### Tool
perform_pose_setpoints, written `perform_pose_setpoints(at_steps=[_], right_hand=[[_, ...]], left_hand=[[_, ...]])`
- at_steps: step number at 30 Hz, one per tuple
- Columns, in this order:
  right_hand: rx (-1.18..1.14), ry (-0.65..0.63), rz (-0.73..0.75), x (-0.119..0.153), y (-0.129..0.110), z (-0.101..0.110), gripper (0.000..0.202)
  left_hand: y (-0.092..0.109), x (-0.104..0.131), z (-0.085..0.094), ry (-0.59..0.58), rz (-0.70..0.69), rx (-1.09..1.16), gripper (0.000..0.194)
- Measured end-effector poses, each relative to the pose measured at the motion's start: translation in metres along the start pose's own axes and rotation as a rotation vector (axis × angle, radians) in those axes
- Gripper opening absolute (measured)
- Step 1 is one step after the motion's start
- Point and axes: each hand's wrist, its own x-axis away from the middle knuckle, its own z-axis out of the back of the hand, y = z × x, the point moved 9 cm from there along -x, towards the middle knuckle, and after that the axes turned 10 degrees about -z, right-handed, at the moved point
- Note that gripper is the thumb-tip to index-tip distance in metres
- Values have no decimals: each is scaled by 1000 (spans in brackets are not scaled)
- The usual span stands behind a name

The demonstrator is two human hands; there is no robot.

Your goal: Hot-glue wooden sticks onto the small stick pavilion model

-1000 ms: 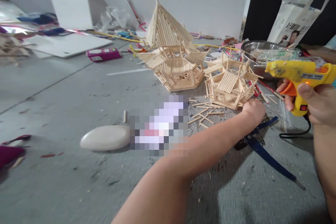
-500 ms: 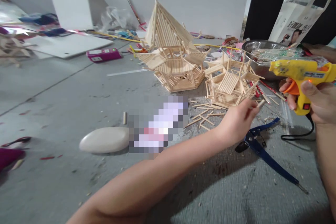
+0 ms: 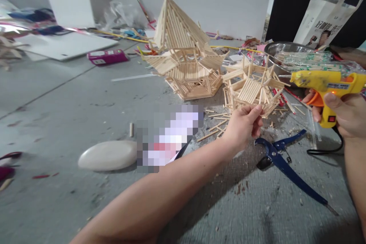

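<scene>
My left hand [image 3: 243,127] pinches a short wooden stick, mostly hidden by the fingers, at the front of the smaller stick model [image 3: 248,89]. My right hand [image 3: 343,112] is wrapped round the grip of a yellow glue gun [image 3: 320,80]. The gun's nozzle points left, to the right of the small model, and an orange light glows on its side. Left of that model rises a taller stick pavilion [image 3: 188,68] with a pointed roof. Loose short sticks [image 3: 210,135] lie on the floor beside my left hand. A blue cutter [image 3: 297,179] rests below both hands.
A blurred-out lit rectangle [image 3: 174,137] and a pale oval object [image 3: 108,155] lie left of my forearm. Behind are a purple packet [image 3: 108,57], a white board [image 3: 68,45], a metal bowl [image 3: 274,48] with bagged sticks, and a white bag [image 3: 321,17]. The gun's black cord [image 3: 323,152] trails on the floor.
My left hand has moved left and slightly down to the front of the smaller model, and the stick in its fingers shows far less. My right hand still holds the glue gun, slightly further left.
</scene>
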Motion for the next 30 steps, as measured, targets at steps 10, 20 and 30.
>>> perform_pose_setpoints(at_steps=[10,20,30], right_hand=[[162,60,-104,-3,22,-5,23],[352,79,-217,-2,31,-16,36],[602,96,-224,-5,43,-17,39]], left_hand=[[-5,-10,5,8,8,46,25],[-6,-15,7,6,19,101,24],[-9,-17,7,-12,2,212,26]])
